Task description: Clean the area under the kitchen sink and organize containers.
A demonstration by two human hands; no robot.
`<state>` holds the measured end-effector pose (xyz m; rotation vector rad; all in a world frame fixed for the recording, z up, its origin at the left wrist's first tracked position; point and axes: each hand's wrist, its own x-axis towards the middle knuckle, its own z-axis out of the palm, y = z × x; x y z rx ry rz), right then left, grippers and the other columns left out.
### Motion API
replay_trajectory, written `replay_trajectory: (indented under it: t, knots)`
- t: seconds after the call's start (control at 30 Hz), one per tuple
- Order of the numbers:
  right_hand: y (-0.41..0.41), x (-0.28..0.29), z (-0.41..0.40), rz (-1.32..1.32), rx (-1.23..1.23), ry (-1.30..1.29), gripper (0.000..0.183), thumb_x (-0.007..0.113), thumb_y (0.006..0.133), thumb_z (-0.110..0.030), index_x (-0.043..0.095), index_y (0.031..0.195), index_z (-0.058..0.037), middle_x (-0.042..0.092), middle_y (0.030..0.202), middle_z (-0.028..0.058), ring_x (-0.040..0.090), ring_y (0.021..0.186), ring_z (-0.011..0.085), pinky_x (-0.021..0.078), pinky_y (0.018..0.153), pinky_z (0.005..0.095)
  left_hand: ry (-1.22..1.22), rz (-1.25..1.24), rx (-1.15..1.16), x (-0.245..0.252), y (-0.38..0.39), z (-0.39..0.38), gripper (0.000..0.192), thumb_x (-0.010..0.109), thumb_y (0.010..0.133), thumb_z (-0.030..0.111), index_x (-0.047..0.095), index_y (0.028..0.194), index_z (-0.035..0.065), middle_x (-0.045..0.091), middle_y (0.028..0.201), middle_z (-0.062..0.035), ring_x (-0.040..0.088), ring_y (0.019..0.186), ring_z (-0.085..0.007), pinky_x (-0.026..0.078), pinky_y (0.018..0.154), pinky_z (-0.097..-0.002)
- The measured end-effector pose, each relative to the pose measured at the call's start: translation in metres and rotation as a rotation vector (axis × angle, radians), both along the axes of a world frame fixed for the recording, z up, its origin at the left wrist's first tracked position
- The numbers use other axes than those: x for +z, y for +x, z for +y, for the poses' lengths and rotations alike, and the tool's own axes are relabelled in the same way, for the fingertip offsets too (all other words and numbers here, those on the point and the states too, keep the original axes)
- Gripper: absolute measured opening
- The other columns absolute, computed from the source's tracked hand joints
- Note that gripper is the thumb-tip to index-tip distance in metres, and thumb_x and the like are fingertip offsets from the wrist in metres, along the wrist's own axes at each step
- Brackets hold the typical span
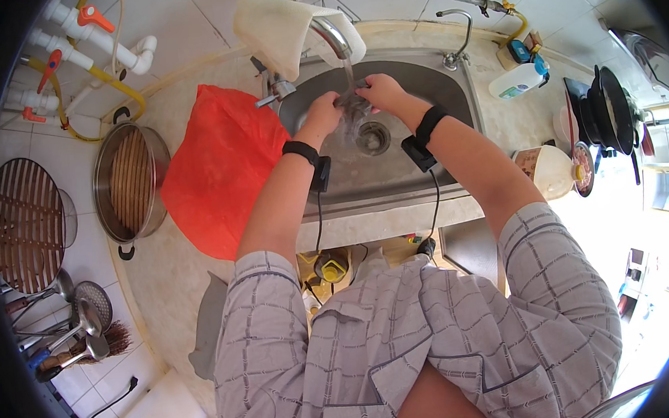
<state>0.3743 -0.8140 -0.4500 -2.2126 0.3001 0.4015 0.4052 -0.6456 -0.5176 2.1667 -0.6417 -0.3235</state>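
Note:
Water runs from the chrome faucet (pixel 331 37) onto a small, dark grey, wet thing (pixel 353 105), perhaps a cloth or a piece of food; its exact kind is unclear. It is pinched between my left hand (pixel 324 115) on one side and my right hand (pixel 385 92) on the other, above the stainless steel sink (pixel 344 179). Below it lies the metal drain strainer (pixel 372 138). A pale mesh cloth (pixel 272 32) hangs over the faucet. Both wrists wear black straps with small cabled boxes.
A red plastic bag (pixel 223 175) stands left of the sink, beside a steel steamer pot (pixel 132 181). On the right are a white bottle (pixel 516 80), a large plastic jug (pixel 547 172) and black pans (pixel 613 111). Ladles (pixel 88 319) hang at the left.

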Motion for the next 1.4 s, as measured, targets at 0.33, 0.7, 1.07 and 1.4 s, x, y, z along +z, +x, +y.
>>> replay_trajectory:
  t: [0.33,0.7,1.07,1.4]
  knots:
    - [-0.016,-0.004,0.003,-0.123,0.058,0.123,0.032,0.061,0.075,-0.02,0.054,0.098,0.0019,0.059,0.072,0.0096,0.059,0.054,0.0168,0.0487,0.051,0.027,-0.274,0.244,0.012,0.031,-0.003,-0.011,0.017,0.059,0.075,0.006,0.057,0.091,-0.0019,0.059,0.071,-0.0042,0.054,0.059,-0.0112,0.044,0.054,-0.0252]
    - [-0.005,-0.014,0.01,0.027,-0.006,0.176,0.023,0.056,0.074,-0.012,0.057,0.094,0.0009,0.06,0.075,0.0116,0.06,0.059,0.0185,0.0494,0.05,0.0283,-0.547,0.397,0.018,0.024,-0.006,-0.013,0.042,0.053,0.069,-0.008,0.045,0.109,0.0036,0.053,0.096,-0.0057,0.052,0.081,-0.0135,0.044,0.063,-0.0257]
    - [-0.024,-0.019,-0.01,0.148,-0.657,1.092,0.018,0.053,0.077,-0.019,0.055,0.087,-0.0055,0.054,0.085,0.0076,0.052,0.091,0.0219,0.0458,0.071,0.0475,-0.429,0.789,0.226,0.005,-0.042,-0.004,0.041,0.052,0.072,0.002,0.039,0.112,0.0033,0.049,0.098,-0.0066,0.051,0.086,-0.0175,0.046,0.065,-0.0334]
    - [-0.066,-0.048,0.001,0.332,-0.498,1.25,0.023,0.05,0.079,-0.01,0.048,0.101,-0.0046,0.054,0.094,0.0098,0.055,0.087,0.0239,0.0483,0.072,0.0381,-0.665,1.076,0.191,0.042,-0.088,-0.032,0.046,0.057,0.069,-0.001,0.038,0.111,0.0037,0.048,0.098,-0.0093,0.051,0.09,-0.0209,0.046,0.072,-0.0332]
